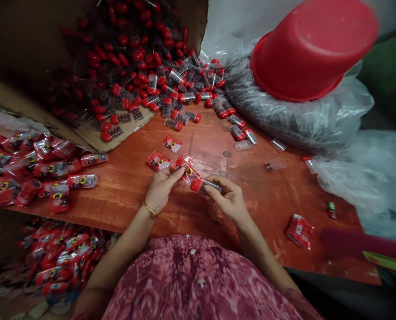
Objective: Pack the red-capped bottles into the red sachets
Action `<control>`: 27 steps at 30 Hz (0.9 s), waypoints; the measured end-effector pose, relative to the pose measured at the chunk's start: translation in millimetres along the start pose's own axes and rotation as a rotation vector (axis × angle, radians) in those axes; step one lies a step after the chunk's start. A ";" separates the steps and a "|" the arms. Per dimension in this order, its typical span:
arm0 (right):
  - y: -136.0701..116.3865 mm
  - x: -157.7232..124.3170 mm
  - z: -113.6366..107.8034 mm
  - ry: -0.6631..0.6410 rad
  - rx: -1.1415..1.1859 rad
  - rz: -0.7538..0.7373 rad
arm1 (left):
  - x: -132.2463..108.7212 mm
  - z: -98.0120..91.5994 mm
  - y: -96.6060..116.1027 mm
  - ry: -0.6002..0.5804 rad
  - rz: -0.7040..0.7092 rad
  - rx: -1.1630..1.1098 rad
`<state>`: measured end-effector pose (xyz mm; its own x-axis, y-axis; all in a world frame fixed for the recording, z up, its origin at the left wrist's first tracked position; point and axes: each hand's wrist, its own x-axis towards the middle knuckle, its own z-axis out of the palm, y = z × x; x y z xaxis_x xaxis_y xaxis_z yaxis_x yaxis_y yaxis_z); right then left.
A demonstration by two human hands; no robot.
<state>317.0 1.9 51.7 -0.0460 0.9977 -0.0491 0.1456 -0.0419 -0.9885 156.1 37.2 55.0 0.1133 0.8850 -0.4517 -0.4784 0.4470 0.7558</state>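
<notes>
Between the fingers of my left hand (160, 189) is a red printed plastic sleeve (188, 171). My right hand (229, 195) grips a small clear bottle (214, 184) of dark balls by its body. Its red cap (197, 183) points left and meets the open end of the sleeve; whether it sits inside the sleeve I cannot tell. Just beyond my left hand, a flat stack of the same red sleeves (157, 160) lies on the table, with another sleeve (171, 143) behind it.
A tipped cardboard box (124, 141) spills many red-capped bottles (166, 106) onto the wooden table (124, 195). Sleeved bottles (59, 198) are heaped at the left. At the back right, a red bucket (304, 53) stands upside down on a plastic bag (284, 115). A crumpled red sleeve (300, 231) lies right.
</notes>
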 end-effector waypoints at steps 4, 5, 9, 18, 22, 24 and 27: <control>4.4 -1.0 7.1 0.048 0.046 -0.003 | -1.0 5.1 -1.7 -0.009 0.023 0.011; 5.8 -1.5 8.7 0.087 0.062 0.005 | -1.4 6.5 -2.9 0.003 0.037 0.008; 11.3 -3.5 14.6 0.188 0.105 0.022 | -1.6 9.2 -12.9 0.048 0.102 -0.002; 18.3 3.8 38.7 0.182 0.264 0.092 | 0.7 12.2 -30.5 0.027 0.117 0.000; 18.0 5.1 35.0 0.067 0.331 0.077 | 1.7 8.8 -22.4 0.046 0.132 -0.065; 18.7 6.3 32.2 0.065 0.329 0.063 | 2.0 7.9 -21.8 0.015 0.139 -0.051; 21.5 11.6 33.1 0.113 0.349 0.054 | 1.9 8.6 -24.7 -0.080 0.109 -0.004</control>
<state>286.8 10.8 25.2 0.0645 0.9923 -0.1059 -0.2022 -0.0909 -0.9751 175.6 29.0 39.6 0.1293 0.9359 -0.3277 -0.4956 0.3472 0.7962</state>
